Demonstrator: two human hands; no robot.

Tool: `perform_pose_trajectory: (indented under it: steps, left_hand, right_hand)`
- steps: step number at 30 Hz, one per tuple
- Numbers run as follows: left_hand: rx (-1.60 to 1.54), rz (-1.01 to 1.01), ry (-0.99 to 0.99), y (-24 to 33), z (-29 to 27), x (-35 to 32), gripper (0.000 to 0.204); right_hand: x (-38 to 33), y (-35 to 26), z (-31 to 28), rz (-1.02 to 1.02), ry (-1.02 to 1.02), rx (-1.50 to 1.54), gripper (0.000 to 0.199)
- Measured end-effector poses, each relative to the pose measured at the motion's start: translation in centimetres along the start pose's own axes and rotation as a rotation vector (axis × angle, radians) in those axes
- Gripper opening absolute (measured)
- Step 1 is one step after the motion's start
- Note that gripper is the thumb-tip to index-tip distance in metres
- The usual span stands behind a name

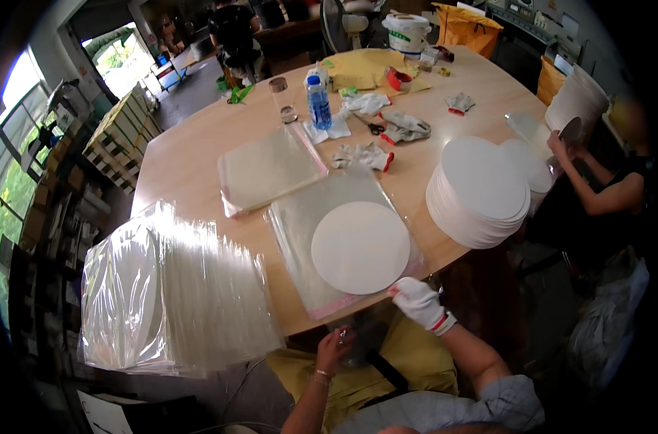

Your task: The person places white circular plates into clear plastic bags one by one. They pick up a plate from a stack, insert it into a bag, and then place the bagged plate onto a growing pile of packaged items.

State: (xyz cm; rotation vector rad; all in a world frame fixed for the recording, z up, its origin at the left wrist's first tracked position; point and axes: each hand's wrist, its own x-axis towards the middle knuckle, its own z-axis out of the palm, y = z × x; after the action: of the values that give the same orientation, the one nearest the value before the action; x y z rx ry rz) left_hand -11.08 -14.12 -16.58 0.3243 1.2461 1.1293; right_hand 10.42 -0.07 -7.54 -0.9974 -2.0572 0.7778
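Clear plastic fills the left of the table [191,155]: we count one tall leaning stack of bagged discs [177,289] at the near left edge, too many to number. To its right lie two flat piles of empty clear sleeves, the farther pile [267,168] and the nearer pile [322,217], which has a pink strip along its near edge. One white round disc [360,247] lies on top of the nearer pile.

Our left hand [334,346], bare with a ring and bracelets, hangs below the table edge; its fingers curl around something clear, and we cannot tell what it is or how firmly it is held. Our right hand [417,300], in a white glove with a red cuff, rests at the table edge with fingertips touching the disc's near right rim and the sleeve beneath it; we cannot tell whether it pinches or only presses.

Further right stand two stacks of white discs, the big one [481,189] and a lower one [533,172] behind it. Beyond them another person's hand [558,143] holds one disc.
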Motion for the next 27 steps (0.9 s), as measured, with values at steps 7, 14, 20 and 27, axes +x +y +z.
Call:
perform_pose_trajectory:
  steps: [7, 14, 20, 27]
  left_hand:
    - [-0.183, -0.024, 0.013, -2.1, -1.4, -0.2, 0.039]
    - [-0.229, 0.035, 0.146, -0.5, 0.7, -0.1, 0.032]
    - [-0.055, 0.054, 0.128, 0.9, 0.6, -1.3, 0.034]
    - [-0.002, 0.063, 0.147, 2.6, 1.0, -2.2, 0.039]
  right_hand:
    - [-2.0, -5.6, 9.0, -0.137, -0.253, -0.189, 0.011]
    - [-2.5, -2.8, 5.5, -0.283, -0.320, -0.280, 0.013]
    - [-26.4, 19.4, -22.5, 1.088, -0.177, -1.088, 0.020]
    - [-13.8, 13.9, -11.8, 0.363, 0.061, -0.544, 0.053]
